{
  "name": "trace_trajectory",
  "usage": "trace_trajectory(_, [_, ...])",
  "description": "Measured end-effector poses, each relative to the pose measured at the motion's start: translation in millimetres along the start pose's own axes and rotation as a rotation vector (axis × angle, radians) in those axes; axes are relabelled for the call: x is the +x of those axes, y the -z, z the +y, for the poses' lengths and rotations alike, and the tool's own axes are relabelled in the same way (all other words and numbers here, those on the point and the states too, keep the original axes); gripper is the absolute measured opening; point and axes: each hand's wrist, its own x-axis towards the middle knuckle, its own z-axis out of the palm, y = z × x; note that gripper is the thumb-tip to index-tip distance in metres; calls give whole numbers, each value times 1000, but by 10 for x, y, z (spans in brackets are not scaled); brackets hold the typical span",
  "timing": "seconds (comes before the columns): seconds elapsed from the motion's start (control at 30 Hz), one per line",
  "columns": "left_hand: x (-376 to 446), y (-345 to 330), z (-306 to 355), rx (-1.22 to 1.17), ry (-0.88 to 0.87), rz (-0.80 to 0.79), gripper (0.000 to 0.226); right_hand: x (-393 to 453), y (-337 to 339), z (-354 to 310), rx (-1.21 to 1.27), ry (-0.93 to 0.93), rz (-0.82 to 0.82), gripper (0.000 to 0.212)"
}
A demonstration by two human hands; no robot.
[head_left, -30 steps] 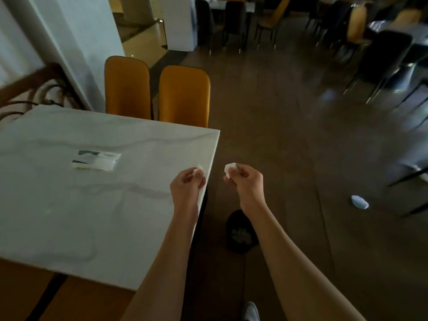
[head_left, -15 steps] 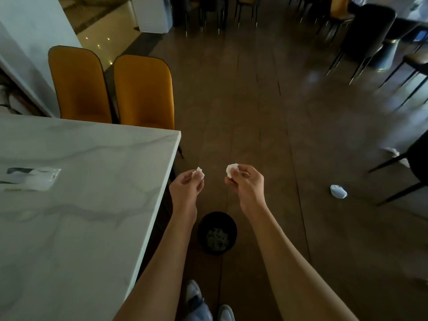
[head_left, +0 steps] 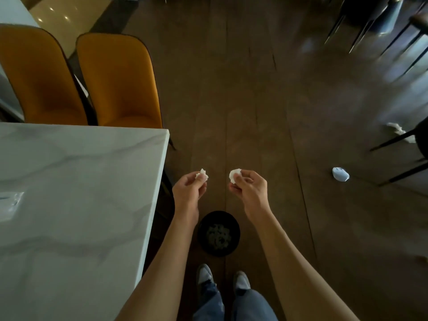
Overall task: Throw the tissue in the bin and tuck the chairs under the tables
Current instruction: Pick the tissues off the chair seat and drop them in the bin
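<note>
My left hand (head_left: 188, 188) pinches a small white tissue wad (head_left: 202, 175) at its fingertips. My right hand (head_left: 249, 189) holds a second white tissue wad (head_left: 234, 175) the same way. Both hands hover over the wooden floor, a little beyond a round black bin (head_left: 218, 233) that stands on the floor between my forearms and holds crumpled paper. Two orange chairs (head_left: 120, 82) stand side by side at the far edge of the white marble table (head_left: 76, 205) on my left, their seats partly under it.
A crumpled white tissue (head_left: 340, 174) lies on the floor to the right, and another tissue (head_left: 399, 130) lies by black chair legs (head_left: 398, 158) at the right edge. More dark chairs stand at the top right. A wrapped packet (head_left: 9, 200) lies on the table. My shoes show below the bin.
The view has tilted down and shifted right, so the table slid left and the bin and my feet came into fuller view. Both hands keep their tissue wads in much the same pose.
</note>
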Motion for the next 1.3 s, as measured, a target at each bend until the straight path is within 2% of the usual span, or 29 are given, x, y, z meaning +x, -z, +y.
trace_trajectory(0.43, [924, -307, -1069, 26, 171, 99, 20, 1058, 333, 979, -178, -197, -8, 26])
trace_trajectory(0.57, [1272, -225, -1643, -11, 211, 140, 19, 1383, 481, 1544, -219, -290, -35, 26])
trace_trajectory(0.77, [1749, 4, -2744, -18, 334, 192, 22, 1766, 652, 2621, -208, -443, -34, 8])
trace_trajectory(1.07, [2113, 431, -4159, 89, 469, 255, 20, 1915, 905, 4095, -226, -659, 12, 9])
trace_trajectory(1.17, [2168, 494, -4518, 174, 492, 237, 18, 1936, 949, 4422, -240, -694, 34, 9])
trace_trajectory(1.3, [2258, 553, -4842, 162, 534, 245, 12, 1973, 948, 4745, -251, -697, 43, 11])
